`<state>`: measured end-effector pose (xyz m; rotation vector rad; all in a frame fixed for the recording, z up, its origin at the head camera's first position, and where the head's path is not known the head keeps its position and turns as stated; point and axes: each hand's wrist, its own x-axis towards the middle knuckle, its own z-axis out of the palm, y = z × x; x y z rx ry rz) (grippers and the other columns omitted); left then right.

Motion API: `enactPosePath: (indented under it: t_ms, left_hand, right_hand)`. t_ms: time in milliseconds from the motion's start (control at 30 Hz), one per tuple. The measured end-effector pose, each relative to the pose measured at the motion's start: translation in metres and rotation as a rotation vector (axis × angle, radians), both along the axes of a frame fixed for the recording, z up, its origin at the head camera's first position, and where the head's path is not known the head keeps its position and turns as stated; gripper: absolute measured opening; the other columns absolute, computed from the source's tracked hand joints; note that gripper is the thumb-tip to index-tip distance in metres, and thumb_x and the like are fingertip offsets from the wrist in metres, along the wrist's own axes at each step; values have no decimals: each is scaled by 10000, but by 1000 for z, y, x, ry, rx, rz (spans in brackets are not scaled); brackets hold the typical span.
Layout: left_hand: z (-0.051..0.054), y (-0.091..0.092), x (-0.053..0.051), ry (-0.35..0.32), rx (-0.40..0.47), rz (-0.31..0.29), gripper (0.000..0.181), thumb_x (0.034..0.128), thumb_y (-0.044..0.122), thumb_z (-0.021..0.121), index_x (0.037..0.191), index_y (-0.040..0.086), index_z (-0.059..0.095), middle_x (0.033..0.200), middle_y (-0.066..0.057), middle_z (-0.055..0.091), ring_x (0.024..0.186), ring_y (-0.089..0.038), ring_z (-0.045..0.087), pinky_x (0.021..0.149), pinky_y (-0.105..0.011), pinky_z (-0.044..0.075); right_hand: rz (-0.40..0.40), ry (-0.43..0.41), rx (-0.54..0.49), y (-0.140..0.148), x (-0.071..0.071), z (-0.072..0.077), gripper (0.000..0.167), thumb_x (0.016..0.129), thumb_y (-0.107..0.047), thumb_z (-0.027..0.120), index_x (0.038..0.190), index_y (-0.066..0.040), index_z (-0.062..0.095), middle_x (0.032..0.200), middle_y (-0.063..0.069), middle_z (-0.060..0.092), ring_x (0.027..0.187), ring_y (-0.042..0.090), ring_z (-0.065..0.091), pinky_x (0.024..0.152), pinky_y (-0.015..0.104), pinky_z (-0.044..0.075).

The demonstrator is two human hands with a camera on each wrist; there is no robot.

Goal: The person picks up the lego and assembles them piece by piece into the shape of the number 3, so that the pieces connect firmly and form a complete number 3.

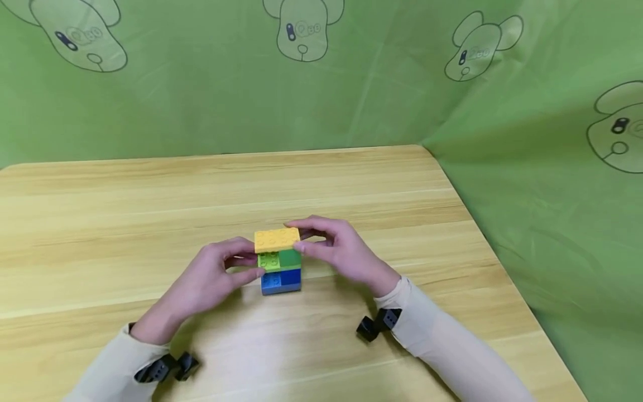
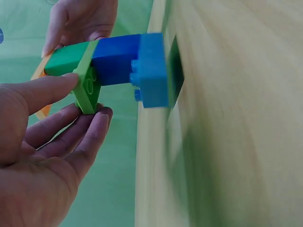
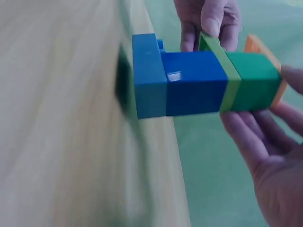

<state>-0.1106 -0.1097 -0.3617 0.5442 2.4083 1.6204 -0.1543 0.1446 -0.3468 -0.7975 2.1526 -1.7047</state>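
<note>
A stack of toy building bricks stands between the two hands. At its bottom is a light blue brick (image 1: pixel 271 290); a dark blue brick (image 3: pixel 196 85) sits on the right half of it. Above come a lime green plate (image 2: pixel 85 92), a green brick (image 3: pixel 253 80) on the right and a yellow-orange plate (image 1: pixel 276 240) on top. The left hand (image 1: pixel 213 276) pinches the left end of the lime plate between thumb and fingers. From the right, the right hand (image 1: pixel 346 251) grips the yellow-orange plate's right end, its fingers also along the green brick in the right wrist view.
The stack is over a light wood table (image 1: pixel 150 223), with a dark shadow by its base. A green cloth (image 1: pixel 226 100) printed with cartoon heads hangs behind and along the right side. Black wrist devices (image 1: pixel 379 324) are strapped over both pale sleeves.
</note>
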Motion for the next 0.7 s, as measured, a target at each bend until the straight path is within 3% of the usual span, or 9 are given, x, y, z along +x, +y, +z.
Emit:
enactPosePath:
  t_ms: [133, 267, 467, 700]
  left_hand:
    - [4, 1, -2, 24, 58, 30, 351, 860, -24, 729, 1204, -11, 661, 1226, -106, 626, 1110, -236, 624, 911, -313, 510]
    - [7, 3, -5, 104, 89, 84, 334, 850, -72, 720, 1174, 4, 690, 1236, -85, 630, 1154, -216, 595, 909, -287, 501]
    - [7, 2, -8, 225, 119, 184, 293, 819, -141, 712, 1077, -2, 718, 1130, -68, 675, 1054, -204, 650, 824, -251, 537]
    - [7, 2, -14, 212, 74, 236, 187, 859, -35, 729, 1031, 39, 735, 999, -52, 702, 929, -172, 677, 761, -243, 559]
  right_hand:
    - [-84, -79, -30, -7, -9, 7, 312, 964, -117, 644, 1249, 9, 630, 1115, 118, 663, 970, 262, 655, 821, 424, 564]
    - [-124, -171, -88, -13, -19, 11, 304, 979, -157, 630, 1219, 30, 633, 1114, 153, 659, 975, 294, 663, 793, 434, 573]
    - [-146, -265, -110, -21, -30, 11, 312, 988, -181, 617, 1185, 61, 641, 1058, 191, 660, 948, 315, 657, 781, 430, 576]
    - [-226, -337, -37, -26, -39, 8, 307, 984, -157, 618, 1173, 83, 646, 1025, 192, 674, 907, 300, 673, 774, 395, 579]
